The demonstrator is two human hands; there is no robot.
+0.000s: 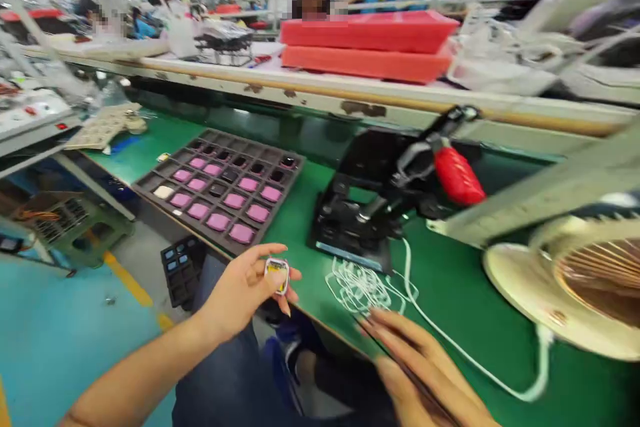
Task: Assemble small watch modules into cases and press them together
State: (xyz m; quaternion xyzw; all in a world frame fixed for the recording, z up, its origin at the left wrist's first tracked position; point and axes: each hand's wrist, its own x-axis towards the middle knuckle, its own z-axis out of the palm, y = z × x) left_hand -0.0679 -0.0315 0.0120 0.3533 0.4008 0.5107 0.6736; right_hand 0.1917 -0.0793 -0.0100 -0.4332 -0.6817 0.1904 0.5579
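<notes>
My left hand (pixel 240 290) is at the front edge of the green bench, its fingers pinched on a small square white-framed part (pixel 277 275) with a yellowish face. My right hand (pixel 417 363) lies lower right with its fingers stretched out flat, tips near a tangle of white cord (pixel 357 287); motion smears it a little. Beyond my left hand sits a dark compartment tray (pixel 287 180) holding several pink-faced parts (pixel 243 233). A black hand press (pixel 370 207) with a red-handled lever (pixel 456 175) stands behind the cord.
A cream desk fan (pixel 575 280) stands at right, its white cable (pixel 465 357) running across the green mat (pixel 450 293). Red foam pads (pixel 370 43) lie on the raised shelf behind. Other people work at far benches. Another small tray (pixel 180 267) rests below the bench edge.
</notes>
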